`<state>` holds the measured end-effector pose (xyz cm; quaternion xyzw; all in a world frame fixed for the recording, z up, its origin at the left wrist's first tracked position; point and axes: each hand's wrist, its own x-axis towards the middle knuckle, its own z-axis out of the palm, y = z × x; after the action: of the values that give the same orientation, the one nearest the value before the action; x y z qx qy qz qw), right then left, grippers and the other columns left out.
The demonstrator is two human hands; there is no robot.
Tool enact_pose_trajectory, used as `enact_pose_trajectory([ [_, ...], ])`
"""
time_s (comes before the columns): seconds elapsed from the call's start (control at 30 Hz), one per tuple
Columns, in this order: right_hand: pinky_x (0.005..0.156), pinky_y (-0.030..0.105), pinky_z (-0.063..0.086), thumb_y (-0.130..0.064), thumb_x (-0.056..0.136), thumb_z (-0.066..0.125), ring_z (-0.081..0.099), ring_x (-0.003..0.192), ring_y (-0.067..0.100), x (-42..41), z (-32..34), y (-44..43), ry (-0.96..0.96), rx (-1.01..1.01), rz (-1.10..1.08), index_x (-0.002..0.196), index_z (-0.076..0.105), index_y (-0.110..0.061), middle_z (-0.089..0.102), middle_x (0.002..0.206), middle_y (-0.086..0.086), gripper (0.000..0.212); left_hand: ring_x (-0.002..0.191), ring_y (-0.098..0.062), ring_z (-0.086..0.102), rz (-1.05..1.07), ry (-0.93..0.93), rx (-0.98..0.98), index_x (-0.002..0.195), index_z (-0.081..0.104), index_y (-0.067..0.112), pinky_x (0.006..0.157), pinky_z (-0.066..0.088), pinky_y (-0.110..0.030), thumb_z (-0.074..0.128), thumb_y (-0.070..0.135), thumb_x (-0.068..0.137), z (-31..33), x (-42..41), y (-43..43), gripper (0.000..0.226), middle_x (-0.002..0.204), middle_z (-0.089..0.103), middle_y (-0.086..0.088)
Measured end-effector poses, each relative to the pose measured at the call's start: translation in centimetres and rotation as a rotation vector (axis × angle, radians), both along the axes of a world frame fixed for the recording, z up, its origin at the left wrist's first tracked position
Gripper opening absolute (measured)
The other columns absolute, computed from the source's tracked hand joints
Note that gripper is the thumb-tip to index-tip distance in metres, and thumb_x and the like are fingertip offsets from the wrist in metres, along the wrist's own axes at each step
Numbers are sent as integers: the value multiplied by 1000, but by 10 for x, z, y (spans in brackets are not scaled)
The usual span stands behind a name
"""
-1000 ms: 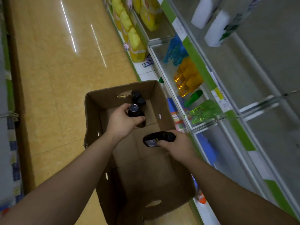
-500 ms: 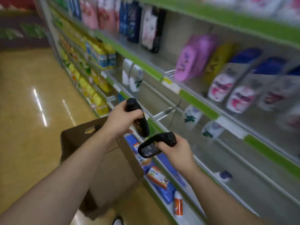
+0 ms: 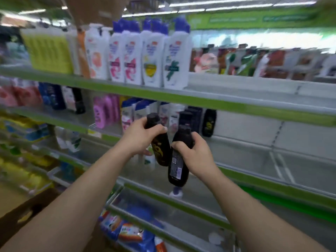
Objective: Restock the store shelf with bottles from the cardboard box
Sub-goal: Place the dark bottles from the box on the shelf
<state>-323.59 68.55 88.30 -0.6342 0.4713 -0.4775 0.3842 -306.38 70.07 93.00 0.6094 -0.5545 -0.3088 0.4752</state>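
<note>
My left hand (image 3: 141,138) grips a black bottle with a gold emblem (image 3: 161,150) near its cap, cap up and tilted. My right hand (image 3: 198,157) holds a second black bottle (image 3: 177,168) by its neck, white label patches facing me. Both bottles hang side by side in front of the middle shelf (image 3: 254,142). Several matching black bottles (image 3: 209,124) stand on that shelf just behind my hands. A corner of the cardboard box (image 3: 23,215) shows at the lower left.
White shampoo bottles with blue caps (image 3: 151,57) fill the upper shelf. Pink and white bottles (image 3: 107,113) stand left of the black ones. The middle shelf right of the black bottles is bare metal. Blue packets (image 3: 132,231) lie on the bottom shelf.
I lifted both black bottles out of the box and raised them to the middle shelf. My view swung up from the box to the shelves.
</note>
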Motion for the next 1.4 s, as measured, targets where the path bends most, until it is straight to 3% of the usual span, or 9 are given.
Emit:
enact_pose_trajectory([
  [0.23, 69, 30, 50, -27, 83, 71, 63, 78, 13, -86, 21, 7, 11, 44, -198, 101, 59, -14, 66, 88, -3, 26, 70, -19, 60, -222, -193, 14, 89, 63, 20, 50, 59, -35, 66, 34, 84, 32, -88, -17, 15, 76, 60, 0],
  [0.5, 74, 41, 57, -22, 87, 67, 72, 81, 30, -149, 28, -26, 17, 133, -339, 96, 61, -8, 74, 91, 18, 18, 73, -21, 55, -452, -344, 74, 83, 59, 32, 53, 58, -36, 63, 48, 85, 40, -151, -69, 17, 76, 56, 3],
  [0.7, 83, 51, 57, -41, 76, 74, 72, 87, 39, -170, 19, -78, 4, 191, -494, 87, 70, -5, 75, 84, 17, 37, 83, -20, 62, -519, -488, 80, 99, 59, 29, 62, 63, -40, 64, 50, 82, 22, -175, -114, 28, 92, 64, 2],
  [0.93, 81, 34, 41, -45, 90, 67, 59, 91, 26, -164, 7, -137, 56, 238, -532, 106, 60, -21, 64, 92, 0, 30, 81, -23, 64, -370, -615, 178, 113, 62, 19, 75, 60, -37, 52, 72, 83, -20, -179, -175, 62, 99, 68, -4],
  [1.03, 68, 33, 38, -50, 92, 61, 55, 77, 25, -156, 3, -156, 115, 247, -548, 89, 62, -14, 60, 81, 6, 36, 70, -23, 63, -270, -575, 201, 104, 64, 14, 74, 60, -36, 59, 61, 87, -20, -184, -195, 51, 85, 64, -4],
  [1.1, 62, 32, 36, -56, 89, 58, 55, 74, 25, -152, 0, -167, 152, 249, -555, 96, 63, -8, 60, 82, 6, 48, 73, -27, 66, -219, -599, 217, 95, 61, 11, 74, 61, -37, 57, 59, 90, -20, -186, -206, 49, 88, 66, -7],
  [1.27, 77, 38, 40, -46, 91, 56, 55, 94, 30, -146, -8, -181, 135, 284, -503, 116, 41, -13, 57, 103, 7, 44, 91, -33, 68, -142, -648, 238, 106, 68, 6, 81, 60, -39, 46, 60, 93, -24, -183, -224, 59, 111, 67, -16],
  [1.33, 77, 38, 40, -41, 88, 62, 55, 94, 30, -150, -9, -176, 200, 304, -391, 115, 35, -17, 56, 102, 4, 45, 89, -33, 68, -131, -611, 262, 110, 68, 6, 75, 60, -37, 44, 58, 95, -24, -183, -226, 60, 112, 67, -14],
  [1.4, 75, 37, 43, -33, 83, 71, 57, 96, 25, -159, -8, -169, 285, 312, -277, 118, 35, -18, 56, 103, 1, 52, 79, -28, 67, -121, -541, 307, 109, 68, 9, 55, 54, -30, 45, 59, 94, -23, -185, -227, 57, 110, 67, -10],
])
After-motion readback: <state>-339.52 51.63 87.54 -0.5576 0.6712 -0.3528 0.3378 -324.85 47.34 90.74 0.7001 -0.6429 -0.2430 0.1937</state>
